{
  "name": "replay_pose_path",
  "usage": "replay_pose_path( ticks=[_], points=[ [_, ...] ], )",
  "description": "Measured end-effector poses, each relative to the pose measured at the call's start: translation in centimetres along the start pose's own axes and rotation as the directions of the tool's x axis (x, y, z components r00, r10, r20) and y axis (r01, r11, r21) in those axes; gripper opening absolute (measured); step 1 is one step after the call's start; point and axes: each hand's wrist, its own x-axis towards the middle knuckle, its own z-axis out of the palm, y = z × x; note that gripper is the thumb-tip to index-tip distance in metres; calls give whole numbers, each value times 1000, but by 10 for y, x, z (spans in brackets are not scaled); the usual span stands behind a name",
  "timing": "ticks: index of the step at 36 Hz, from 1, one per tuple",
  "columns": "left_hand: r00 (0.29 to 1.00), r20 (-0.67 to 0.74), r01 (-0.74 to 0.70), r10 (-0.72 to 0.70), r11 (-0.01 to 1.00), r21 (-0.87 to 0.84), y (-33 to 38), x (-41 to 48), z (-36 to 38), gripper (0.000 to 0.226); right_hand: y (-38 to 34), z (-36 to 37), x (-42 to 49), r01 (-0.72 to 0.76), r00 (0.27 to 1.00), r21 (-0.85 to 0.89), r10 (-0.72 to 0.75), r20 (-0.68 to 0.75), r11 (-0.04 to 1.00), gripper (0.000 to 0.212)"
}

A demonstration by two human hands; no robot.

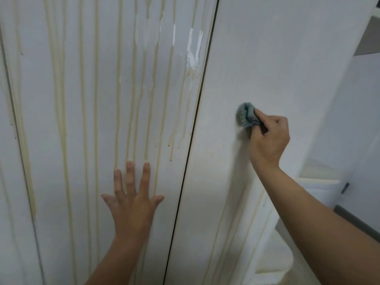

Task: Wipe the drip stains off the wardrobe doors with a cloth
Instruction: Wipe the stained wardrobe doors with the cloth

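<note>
Right hand (269, 138) pinching cloth (245, 115) against right door (257, 58), left hand (132, 200) flat on left door (82, 99).
Cloth is teal, bunched in curled fingers, touching the panel mid-height, right of the dark door gap (191, 151). Left fingers straight and spread, holding nothing. Yellowish drips (61, 110) run in long streaks down left door; faint streaks low on right door.

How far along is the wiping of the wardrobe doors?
The right door looks clean higher up. The right hand grips the cloth against it. The left door, where the left hand rests flat, is full of yellowish drip stains; faint streaks remain low on the right door.
</note>
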Motion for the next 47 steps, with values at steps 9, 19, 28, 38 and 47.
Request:
replay_pose_path(
  ticks=[9,19,28,38,47],
  points=[
    [1000,5,12,-12,1000,-11,-2,1,-2,127,39,1,-103,496,771,-58,-409,489,866,31],
    [1000,7,-8,8,1000,16,-2,-2,1,118,-52,29,-6,143,979,7,-142,145,990,38],
    [999,49,17,-17,1000,12,-2,0,-2,117,5,21,-129,506,743,-47,-407,531,861,11],
    [994,105,24,-26,1000,16,2,0,-8,119,-14,25,-84,468,838,-38,-430,337,883,30],
    [969,244,4,-27,995,95,-3,-38,8,151,38,20,-178,638,519,119,-538,664,761,18]
  ],
)
